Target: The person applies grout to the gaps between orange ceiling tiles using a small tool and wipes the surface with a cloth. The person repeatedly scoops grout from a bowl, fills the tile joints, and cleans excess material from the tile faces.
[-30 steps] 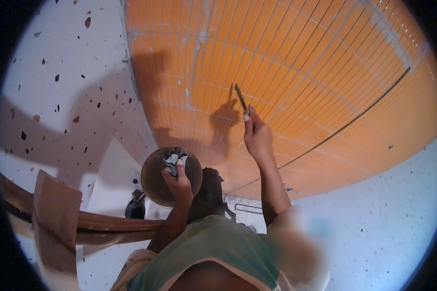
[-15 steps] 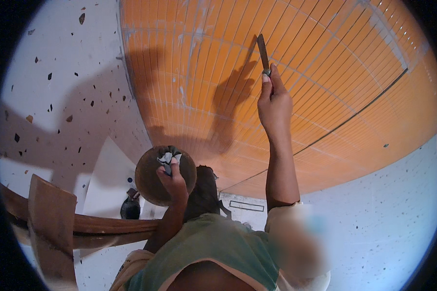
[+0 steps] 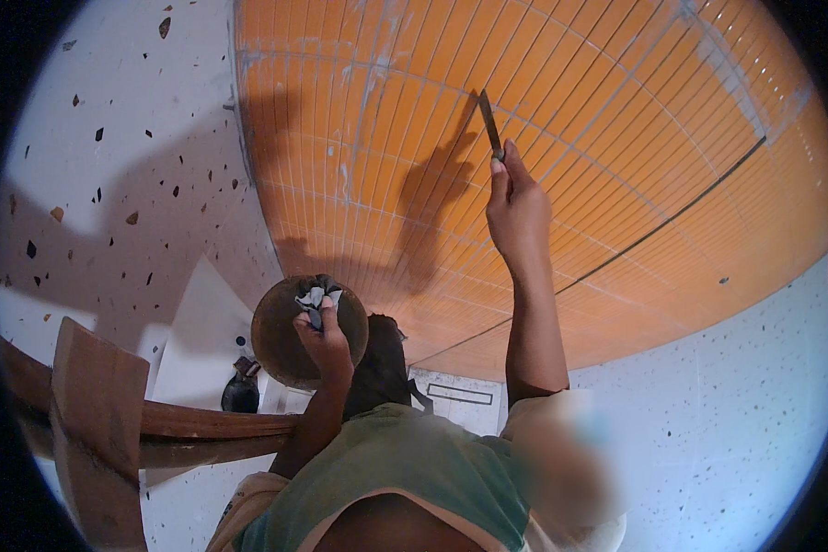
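Blade [image 3: 490,124] has dipped; left hand [image 3: 327,348] holds grey cloth [image 3: 311,300] over bowl [image 3: 278,337].

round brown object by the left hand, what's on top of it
The left hand and a crumpled grey bundle overlap the round brown object; its surface beneath them is covered, so contact is unclear.

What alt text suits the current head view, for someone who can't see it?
A person's right hand holds a thin dark blade, its tip at or near an orange tiled wall. The left hand grips crumpled grey material in front of a round brown container; brown boards cross the lower left.
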A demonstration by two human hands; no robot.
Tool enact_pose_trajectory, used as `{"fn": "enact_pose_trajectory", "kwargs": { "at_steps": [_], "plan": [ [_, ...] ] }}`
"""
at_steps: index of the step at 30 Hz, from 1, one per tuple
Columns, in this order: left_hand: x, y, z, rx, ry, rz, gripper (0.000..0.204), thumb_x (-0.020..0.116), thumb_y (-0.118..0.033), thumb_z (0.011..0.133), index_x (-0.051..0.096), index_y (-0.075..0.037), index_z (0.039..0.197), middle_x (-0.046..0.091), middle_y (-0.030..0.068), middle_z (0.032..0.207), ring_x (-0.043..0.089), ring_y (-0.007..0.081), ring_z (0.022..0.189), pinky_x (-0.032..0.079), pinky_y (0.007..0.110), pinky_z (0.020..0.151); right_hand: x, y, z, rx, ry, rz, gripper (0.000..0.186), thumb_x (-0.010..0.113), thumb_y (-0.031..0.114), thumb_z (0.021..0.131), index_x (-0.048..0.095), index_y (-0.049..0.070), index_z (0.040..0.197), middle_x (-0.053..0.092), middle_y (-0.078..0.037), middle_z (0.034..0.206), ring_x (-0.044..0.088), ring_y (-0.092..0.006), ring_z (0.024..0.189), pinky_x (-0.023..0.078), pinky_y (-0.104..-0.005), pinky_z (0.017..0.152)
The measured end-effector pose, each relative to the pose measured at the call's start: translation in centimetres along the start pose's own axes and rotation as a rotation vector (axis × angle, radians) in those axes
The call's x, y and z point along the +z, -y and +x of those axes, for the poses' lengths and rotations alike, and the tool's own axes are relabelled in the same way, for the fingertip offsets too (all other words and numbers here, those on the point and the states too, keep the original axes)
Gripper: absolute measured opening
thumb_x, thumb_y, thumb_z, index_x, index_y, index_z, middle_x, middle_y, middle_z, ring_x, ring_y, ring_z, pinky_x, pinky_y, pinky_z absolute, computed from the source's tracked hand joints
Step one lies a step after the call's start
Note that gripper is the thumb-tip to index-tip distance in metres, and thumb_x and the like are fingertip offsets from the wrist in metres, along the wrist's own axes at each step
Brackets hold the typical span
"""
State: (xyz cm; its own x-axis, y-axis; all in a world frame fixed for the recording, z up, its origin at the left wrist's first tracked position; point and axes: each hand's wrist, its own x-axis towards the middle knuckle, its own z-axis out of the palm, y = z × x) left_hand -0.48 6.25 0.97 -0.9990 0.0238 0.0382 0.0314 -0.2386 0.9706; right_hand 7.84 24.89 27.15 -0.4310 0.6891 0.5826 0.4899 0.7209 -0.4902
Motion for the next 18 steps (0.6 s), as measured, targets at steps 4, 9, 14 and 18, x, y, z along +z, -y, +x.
{"fn": "enact_pose_trajectory", "kwargs": {
  "at_steps": [4, 9, 14, 18],
  "plan": [
    [0.0, 1.2, 0.2, 0.007, 0.012, -0.067, 0.03, 0.067, -0.019, 0.094, 0.043, -0.001, 0.092, 0.049, 0.0067, 0.089, 0.048, 0.0138, 0.082, 0.044, 0.028, 0.076, -0.6, -0.1, -0.1, 0.004, -0.066, 0.085, 0.04, 0.053, 0.021, 0.1, 0.056, -0.002, 0.132, 0.064, -0.024, 0.073, 0.067, -0.0339, 0.063, 0.049, -0.0409, 0.057],
    [0.1, 1.0, 0.2, -0.012, 0.023, -0.116, 0.028, 0.067, -0.016, 0.094, 0.044, -0.001, 0.092, 0.051, 0.0055, 0.088, 0.05, 0.0128, 0.082, 0.045, 0.028, 0.075, 0.1, 0.5, 0.9, -0.05, -0.116, -0.026, 0.038, 0.053, 0.021, 0.1, 0.057, -0.002, 0.129, 0.066, -0.024, 0.076, 0.068, -0.0326, 0.064, 0.05, -0.0407, 0.057],
    [0.2, 1.3, 0.2, -0.028, 0.03, -0.148, 0.027, 0.067, -0.015, 0.095, 0.043, -0.002, 0.093, 0.051, 0.0048, 0.089, 0.05, 0.0121, 0.083, 0.045, 0.028, 0.076, -0.8, -1.0, -0.9, -0.013, -0.064, 0.03, 0.038, 0.053, 0.021, 0.1, 0.056, -0.002, 0.131, 0.065, -0.023, 0.073, 0.067, -0.0326, 0.062, 0.05, -0.0412, 0.056],
    [-0.1, 1.3, 0.1, -0.094, 0.068, -0.191, 0.02, 0.063, -0.015, 0.096, 0.052, -0.002, 0.108, 0.058, 0.0061, 0.107, 0.054, 0.0158, 0.099, 0.044, 0.031, 0.089, -1.4, -0.6, 0.1, -0.044, -0.139, -0.01, 0.039, 0.053, 0.02, 0.1, 0.056, -0.001, 0.132, 0.066, -0.022, 0.073, 0.067, -0.0321, 0.062, 0.05, -0.04, 0.056]
  ]
}}
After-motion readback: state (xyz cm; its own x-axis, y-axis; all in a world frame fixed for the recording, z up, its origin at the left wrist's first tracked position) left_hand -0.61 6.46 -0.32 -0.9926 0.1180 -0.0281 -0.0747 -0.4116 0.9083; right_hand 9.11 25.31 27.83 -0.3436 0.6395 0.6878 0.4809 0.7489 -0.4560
